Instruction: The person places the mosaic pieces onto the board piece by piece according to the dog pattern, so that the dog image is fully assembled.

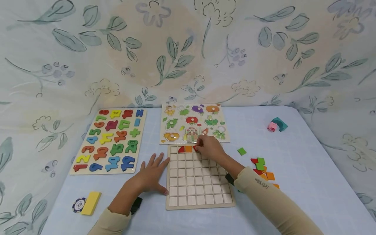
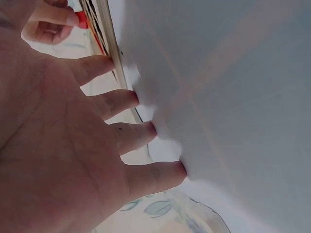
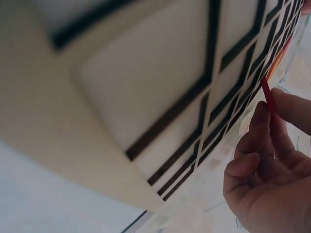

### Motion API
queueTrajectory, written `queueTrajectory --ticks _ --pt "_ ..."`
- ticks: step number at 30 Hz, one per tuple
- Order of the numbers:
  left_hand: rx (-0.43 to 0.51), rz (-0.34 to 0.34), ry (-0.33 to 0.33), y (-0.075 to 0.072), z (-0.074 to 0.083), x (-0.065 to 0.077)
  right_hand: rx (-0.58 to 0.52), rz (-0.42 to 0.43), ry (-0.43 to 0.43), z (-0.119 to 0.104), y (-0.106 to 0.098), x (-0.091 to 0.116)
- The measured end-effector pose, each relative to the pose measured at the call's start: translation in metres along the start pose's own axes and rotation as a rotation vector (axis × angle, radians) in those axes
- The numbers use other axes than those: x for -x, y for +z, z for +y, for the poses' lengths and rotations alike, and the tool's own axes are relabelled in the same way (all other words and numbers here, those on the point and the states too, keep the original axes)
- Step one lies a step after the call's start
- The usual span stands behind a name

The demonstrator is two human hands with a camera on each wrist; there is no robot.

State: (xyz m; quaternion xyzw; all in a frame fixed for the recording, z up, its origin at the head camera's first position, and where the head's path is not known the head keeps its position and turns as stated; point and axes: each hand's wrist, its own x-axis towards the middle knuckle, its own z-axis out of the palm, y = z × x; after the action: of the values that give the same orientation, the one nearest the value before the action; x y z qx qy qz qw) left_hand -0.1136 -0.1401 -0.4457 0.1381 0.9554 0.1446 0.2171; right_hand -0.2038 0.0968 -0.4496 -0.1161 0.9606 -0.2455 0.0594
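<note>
My right hand (image 1: 212, 149) pinches a red piece (image 3: 267, 93) at the far edge of the grid board (image 1: 192, 181), just beside a seated orange square (image 1: 188, 149); whether the piece is seated, I cannot tell. My left hand (image 1: 151, 174), fingers spread, grasps nothing and touches that board's left edge. My right sleeve (image 1: 273, 202) appears to read "Let's Slim". Toward the counter's (image 1: 311, 182) near left corner, a chip (image 1: 79, 205) marked "10" adjoins a yellow block (image 1: 91, 203).

Left hand (image 1: 151, 176) splayed, right hand (image 1: 210, 148) pinching
</note>
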Motion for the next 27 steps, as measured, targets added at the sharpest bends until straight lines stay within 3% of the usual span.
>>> queueTrajectory --ticks 6,15,21,27 --pt "-0.004 0.002 0.002 -0.0006 0.0023 -0.0001 -0.027 0.042 0.003 0.0006 0.0007 0.0019" --pt "-0.003 0.005 0.004 -0.0019 0.0043 -0.0002 0.133 0.022 0.023 0.0000 0.0014 0.0026" --pt "-0.003 0.004 0.010 -0.0028 0.0058 -0.0010 0.162 0.010 0.036 0.0007 0.0003 0.0027" --pt "0.004 0.005 -0.007 0.0011 0.0010 0.0004 0.200 -0.030 -0.047 0.0006 -0.0055 0.0002"
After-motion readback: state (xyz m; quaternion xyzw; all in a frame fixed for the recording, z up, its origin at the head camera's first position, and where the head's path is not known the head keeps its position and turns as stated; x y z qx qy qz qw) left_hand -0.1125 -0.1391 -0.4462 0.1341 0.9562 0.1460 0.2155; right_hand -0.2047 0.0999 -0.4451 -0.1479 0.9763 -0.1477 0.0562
